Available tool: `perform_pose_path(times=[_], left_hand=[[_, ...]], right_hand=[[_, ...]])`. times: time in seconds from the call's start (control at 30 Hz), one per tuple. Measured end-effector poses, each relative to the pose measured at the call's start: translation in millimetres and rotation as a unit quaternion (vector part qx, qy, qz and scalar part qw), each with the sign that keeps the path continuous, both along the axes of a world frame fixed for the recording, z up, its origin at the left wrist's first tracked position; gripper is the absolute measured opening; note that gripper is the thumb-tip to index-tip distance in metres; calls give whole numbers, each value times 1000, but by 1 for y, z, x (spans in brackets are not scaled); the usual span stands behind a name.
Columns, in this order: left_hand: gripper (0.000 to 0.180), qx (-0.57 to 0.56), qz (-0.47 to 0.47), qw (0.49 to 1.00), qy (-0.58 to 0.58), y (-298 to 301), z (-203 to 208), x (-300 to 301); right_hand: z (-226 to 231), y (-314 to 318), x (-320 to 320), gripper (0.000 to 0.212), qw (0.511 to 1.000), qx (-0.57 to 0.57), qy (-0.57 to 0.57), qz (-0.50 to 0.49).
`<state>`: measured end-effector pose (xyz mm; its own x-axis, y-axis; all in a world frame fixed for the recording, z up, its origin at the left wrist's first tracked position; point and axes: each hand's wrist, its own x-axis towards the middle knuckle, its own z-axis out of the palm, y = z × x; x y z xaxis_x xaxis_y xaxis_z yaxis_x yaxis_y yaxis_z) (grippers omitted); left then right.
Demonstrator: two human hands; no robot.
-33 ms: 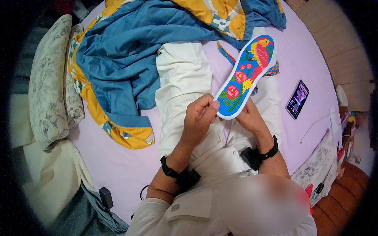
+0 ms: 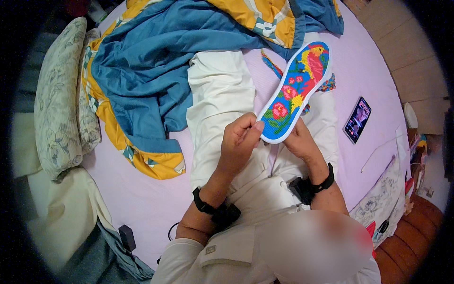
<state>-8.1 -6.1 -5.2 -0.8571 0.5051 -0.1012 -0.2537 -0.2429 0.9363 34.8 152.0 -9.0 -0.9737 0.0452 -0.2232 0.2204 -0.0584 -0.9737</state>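
An embroidered insole (image 2: pixel 289 97), blue with a white rim, a red and yellow bird and pink flowers, is held slanting above my lap. At its near end, my left hand (image 2: pixel 242 137) is closed, pinching the left edge with the thumb on top. My right hand (image 2: pixel 302 142) is closed on the same end from below and the right; most of its fingers are hidden behind the insole. Multicoloured thread (image 2: pixel 272 65) shows beyond its left side, and more strands (image 2: pixel 328 83) stick out behind its right side.
A lit phone (image 2: pixel 357 120) lies on the pale lilac sheet (image 2: pixel 366 71) to the right. A blue and yellow quilt (image 2: pixel 142 71) is bunched at the far left, beside a floral pillow (image 2: pixel 59 99). A small black box (image 2: pixel 127 237) sits at the near left.
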Motion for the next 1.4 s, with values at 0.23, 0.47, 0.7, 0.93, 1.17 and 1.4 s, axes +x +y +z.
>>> perform_pose_path(times=[0.23,0.47,0.7,0.93,1.17,1.4], left_hand=[[22,-42,17,998,47,0,1,-3],[23,-67,66,991,98,2,8,-1],[24,-54,134,984,107,7,11,6],[27,-85,208,966,125,11,11,10],[25,-86,211,963,145,11,11,10],[23,-80,200,965,147,7,12,6]], right_hand=[[-21,4,-2,37,999,40,-15,6],[-5,-8,-14,27,959,-282,8,39],[1,-19,-22,23,928,-372,3,27],[9,-26,-32,18,936,-352,-2,14],[6,-25,-35,16,935,-351,7,47],[10,-28,-38,15,978,-207,29,-23]])
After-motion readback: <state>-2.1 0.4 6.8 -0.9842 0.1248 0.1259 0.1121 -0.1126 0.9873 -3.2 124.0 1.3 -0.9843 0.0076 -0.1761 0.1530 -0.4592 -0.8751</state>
